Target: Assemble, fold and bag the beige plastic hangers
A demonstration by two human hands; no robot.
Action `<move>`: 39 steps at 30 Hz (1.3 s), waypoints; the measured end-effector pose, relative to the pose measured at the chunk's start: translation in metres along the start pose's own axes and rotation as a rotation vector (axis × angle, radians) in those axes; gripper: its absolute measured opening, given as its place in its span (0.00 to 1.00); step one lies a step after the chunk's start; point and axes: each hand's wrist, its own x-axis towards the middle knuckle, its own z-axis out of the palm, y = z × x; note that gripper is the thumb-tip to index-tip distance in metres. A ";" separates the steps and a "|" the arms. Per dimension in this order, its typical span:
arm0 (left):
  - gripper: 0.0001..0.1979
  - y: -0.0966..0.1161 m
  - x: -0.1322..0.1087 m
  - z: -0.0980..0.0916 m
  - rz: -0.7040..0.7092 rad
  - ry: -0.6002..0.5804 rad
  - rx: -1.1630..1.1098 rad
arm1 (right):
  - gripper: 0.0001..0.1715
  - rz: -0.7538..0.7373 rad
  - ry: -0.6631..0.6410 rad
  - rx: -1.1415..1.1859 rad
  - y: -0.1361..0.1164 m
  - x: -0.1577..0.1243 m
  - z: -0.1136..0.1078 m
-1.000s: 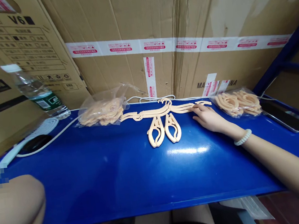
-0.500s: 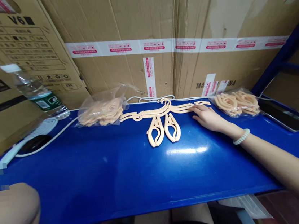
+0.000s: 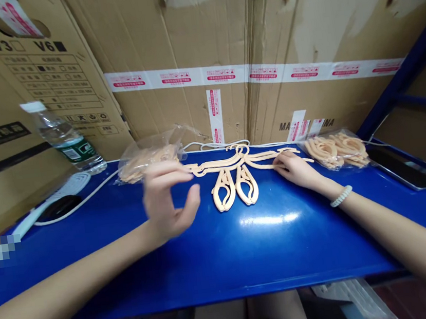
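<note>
Peach-coloured folding clothes hangers (image 3: pixel 217 167) lie overlapped on the blue table (image 3: pixel 218 262), hooks toward the cardboard behind. Two peach clips (image 3: pixel 224 207) lie just in front of their middle. My right hand (image 3: pixel 296 169) pinches the right arm of the front hanger between thumb and fingers; that arm is angled away from the others. My left hand (image 3: pixel 167 201), slightly blurred, hovers near the hangers' left end, thumb apart from the curled fingers and nothing visible in it. It partly hides a plastic bag of peach hangers (image 3: pixel 132 164).
A second bag of peach hangers (image 3: pixel 323 152) lies at right, beside a dark phone (image 3: pixel 404 167). A water bottle (image 3: pixel 73 140), a light blue handled item (image 3: pixel 65 190) and a white cable (image 3: pixel 96 188) are at left. Cardboard (image 3: pixel 176 112) stands along the back.
My left hand has come in from the left edge to beside the hangers. The front hanger's right arm has swung toward me, with my right hand now closed on it.
</note>
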 end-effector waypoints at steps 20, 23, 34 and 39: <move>0.25 -0.035 -0.022 0.041 -0.993 -0.160 -0.670 | 0.14 0.057 0.184 0.206 -0.035 -0.020 -0.048; 0.26 -0.033 -0.022 0.042 -0.958 -0.152 -0.675 | 0.12 -0.003 0.098 0.219 -0.040 -0.022 -0.047; 0.14 -0.017 -0.023 0.031 -0.593 -0.410 -0.375 | 0.14 -0.133 -0.010 0.201 -0.066 -0.026 -0.032; 0.12 -0.019 -0.021 0.030 -0.707 -0.325 -0.428 | 0.12 -0.192 0.097 -0.065 -0.056 -0.024 -0.035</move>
